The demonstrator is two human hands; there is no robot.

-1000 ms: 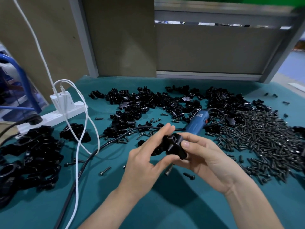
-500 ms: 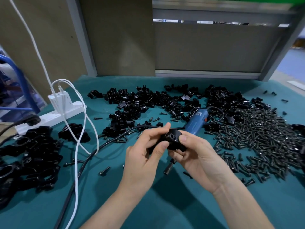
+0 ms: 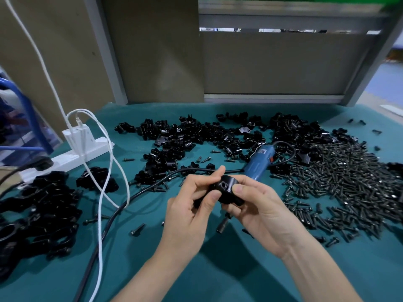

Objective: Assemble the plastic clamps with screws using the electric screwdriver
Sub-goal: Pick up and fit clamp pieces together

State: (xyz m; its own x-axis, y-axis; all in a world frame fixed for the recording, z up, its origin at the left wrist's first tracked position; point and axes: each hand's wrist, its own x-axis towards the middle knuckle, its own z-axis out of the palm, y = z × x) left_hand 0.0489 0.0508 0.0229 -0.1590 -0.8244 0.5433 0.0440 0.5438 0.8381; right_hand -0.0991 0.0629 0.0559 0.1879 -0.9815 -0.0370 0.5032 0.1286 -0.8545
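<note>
Both hands hold one black plastic clamp (image 3: 226, 189) above the middle of the green table. My left hand (image 3: 192, 205) pinches its left side with thumb and fingers. My right hand (image 3: 259, 208) grips its right side, thumb on top beside a screw hole that faces up. A black screw (image 3: 223, 225) pokes down below the clamp between my hands. The blue electric screwdriver (image 3: 259, 163) lies on the table just behind the clamp, its black cord (image 3: 135, 194) trailing left and toward me.
Loose black clamp parts (image 3: 196, 138) spread across the back of the table. A large heap of black screws (image 3: 344, 184) lies at the right. Assembled clamps (image 3: 37, 205) are piled at the left. A white power strip (image 3: 87, 149) with white cables (image 3: 102, 192) sits back left.
The clamp has been turned between my hands so the screw hole faces up. Both hands have lifted slightly away from me, toward the screwdriver.
</note>
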